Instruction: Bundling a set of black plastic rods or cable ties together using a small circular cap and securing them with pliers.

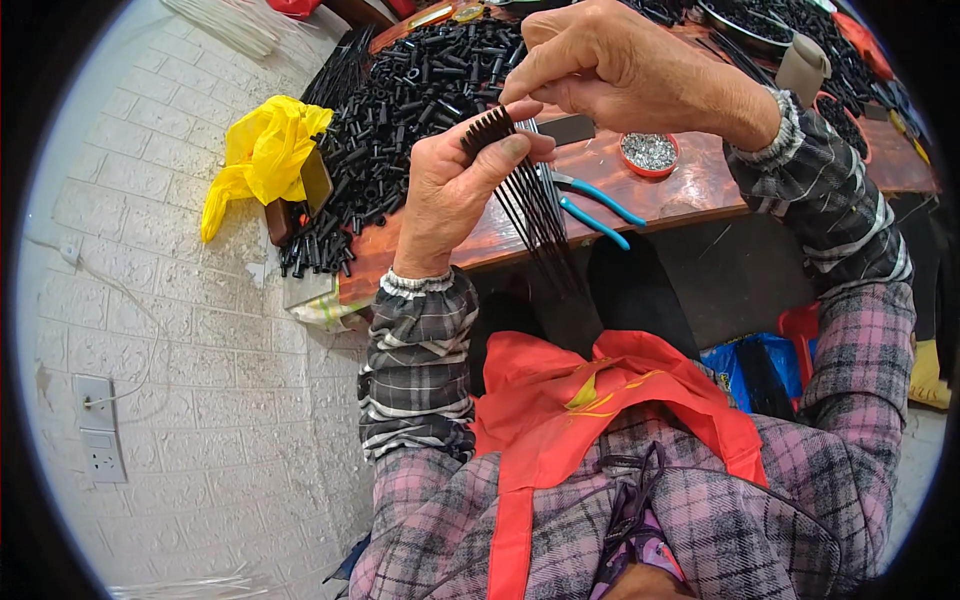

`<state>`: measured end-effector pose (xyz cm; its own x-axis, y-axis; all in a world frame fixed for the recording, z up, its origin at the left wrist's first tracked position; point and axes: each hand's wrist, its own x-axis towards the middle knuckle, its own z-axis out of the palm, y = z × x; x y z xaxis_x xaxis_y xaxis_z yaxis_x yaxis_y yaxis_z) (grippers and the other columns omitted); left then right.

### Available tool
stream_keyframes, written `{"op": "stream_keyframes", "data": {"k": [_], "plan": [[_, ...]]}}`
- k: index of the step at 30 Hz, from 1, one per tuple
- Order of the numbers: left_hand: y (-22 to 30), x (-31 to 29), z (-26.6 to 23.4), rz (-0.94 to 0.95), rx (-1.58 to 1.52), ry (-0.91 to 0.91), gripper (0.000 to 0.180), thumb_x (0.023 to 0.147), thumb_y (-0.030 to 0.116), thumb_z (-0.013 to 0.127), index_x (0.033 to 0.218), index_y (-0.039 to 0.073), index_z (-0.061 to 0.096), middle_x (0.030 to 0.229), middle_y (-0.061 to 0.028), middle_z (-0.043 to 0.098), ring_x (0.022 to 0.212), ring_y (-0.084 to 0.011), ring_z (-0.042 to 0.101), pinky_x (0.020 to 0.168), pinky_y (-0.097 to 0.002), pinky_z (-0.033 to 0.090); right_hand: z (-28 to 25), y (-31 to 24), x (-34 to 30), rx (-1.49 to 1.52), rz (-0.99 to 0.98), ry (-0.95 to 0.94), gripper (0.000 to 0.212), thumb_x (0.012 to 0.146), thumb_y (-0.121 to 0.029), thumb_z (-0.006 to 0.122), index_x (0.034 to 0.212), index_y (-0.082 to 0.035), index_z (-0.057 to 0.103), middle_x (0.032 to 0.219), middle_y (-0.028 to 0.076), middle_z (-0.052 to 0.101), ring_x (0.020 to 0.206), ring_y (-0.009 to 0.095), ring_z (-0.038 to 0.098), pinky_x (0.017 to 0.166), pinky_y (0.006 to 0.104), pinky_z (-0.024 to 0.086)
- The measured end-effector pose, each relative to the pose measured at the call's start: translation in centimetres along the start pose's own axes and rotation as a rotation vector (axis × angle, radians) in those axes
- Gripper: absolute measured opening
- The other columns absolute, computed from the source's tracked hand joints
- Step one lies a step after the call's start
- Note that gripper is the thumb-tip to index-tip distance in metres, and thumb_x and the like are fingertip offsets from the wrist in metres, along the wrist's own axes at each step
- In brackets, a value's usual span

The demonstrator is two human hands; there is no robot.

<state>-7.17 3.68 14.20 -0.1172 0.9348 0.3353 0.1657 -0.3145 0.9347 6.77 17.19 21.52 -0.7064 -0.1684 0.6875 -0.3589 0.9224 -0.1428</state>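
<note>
My left hand (445, 185) is closed around a bundle of thin black rods (535, 215), fanned side by side between thumb and fingers. Their upper ends stand in a row above the thumb, and the long ends hang down past the table's front edge over my lap. Just above that row, my right hand (605, 75) is closed in a pinch, fingertips near the left index finger. Whatever it pinches is too small to make out. Pliers with blue handles (603, 207) lie on the table right of the bundle, their jaws partly behind it.
A large heap of short black tubular parts (390, 130) covers the left of the wooden table (690, 200). Small silvery pieces fill a red dish (648, 174). A yellow plastic bag (265, 150) hangs at the left edge, near the white brick wall (180, 270). A beige container (803, 68) stands back right.
</note>
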Motion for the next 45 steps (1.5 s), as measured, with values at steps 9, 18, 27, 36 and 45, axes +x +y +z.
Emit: {"op": "stream_keyframes", "data": {"k": [9,18,27,36,45], "plan": [[-1.2,0.3,-1.3,0.04,0.064,-0.04,0.033,0.086,0.022,0.05,0.107,-0.004,0.053,0.082,-0.0104,0.063,0.077,-0.0131,0.06,0.071,-0.0237,0.047,0.9,0.9,0.2,-0.029,-0.123,0.068,0.012,0.067,0.0,0.056,0.076,-0.002,0.064,0.058,0.009,0.048,0.054,0.022,0.046,0.046,0.0316,0.035],[-1.7,0.2,-1.7,0.085,-0.04,-0.019,0.037,0.086,0.026,0.049,0.108,-0.004,0.052,0.082,-0.0105,0.062,0.077,-0.0133,0.06,0.07,-0.0241,0.048,1.1,0.6,0.8,-0.028,-0.027,0.016,0.014,0.069,0.001,0.055,0.079,-0.003,0.064,0.06,0.009,0.05,0.055,0.023,0.048,0.047,0.0321,0.036],[-1.8,0.4,-2.2,0.088,0.053,-0.06,0.036,0.086,0.026,0.05,0.105,-0.004,0.054,0.079,-0.0093,0.063,0.073,-0.0117,0.06,0.066,-0.0223,0.048,2.8,2.2,0.3,-0.012,-0.298,0.176,0.014,0.068,0.001,0.057,0.081,-0.002,0.064,0.06,0.01,0.051,0.055,0.021,0.049,0.047,0.0311,0.036],[-1.8,1.0,-2.3,0.109,0.109,-0.08,0.038,0.085,0.029,0.051,0.104,-0.004,0.055,0.078,-0.0086,0.063,0.071,-0.0108,0.06,0.065,-0.0215,0.048,1.5,1.4,0.4,-0.012,-0.054,0.061,0.012,0.068,0.001,0.056,0.077,-0.002,0.064,0.059,0.009,0.05,0.054,0.022,0.048,0.046,0.0316,0.036],[-2.1,0.8,-2.3,0.143,0.03,-0.061,0.039,0.085,0.03,0.051,0.104,-0.004,0.055,0.077,-0.0089,0.063,0.071,-0.0122,0.06,0.064,-0.0211,0.048,1.6,1.1,0.5,0.022,-0.049,0.075,0.012,0.068,0.002,0.056,0.077,-0.002,0.064,0.058,0.009,0.049,0.053,0.022,0.048,0.046,0.0315,0.036]]}}
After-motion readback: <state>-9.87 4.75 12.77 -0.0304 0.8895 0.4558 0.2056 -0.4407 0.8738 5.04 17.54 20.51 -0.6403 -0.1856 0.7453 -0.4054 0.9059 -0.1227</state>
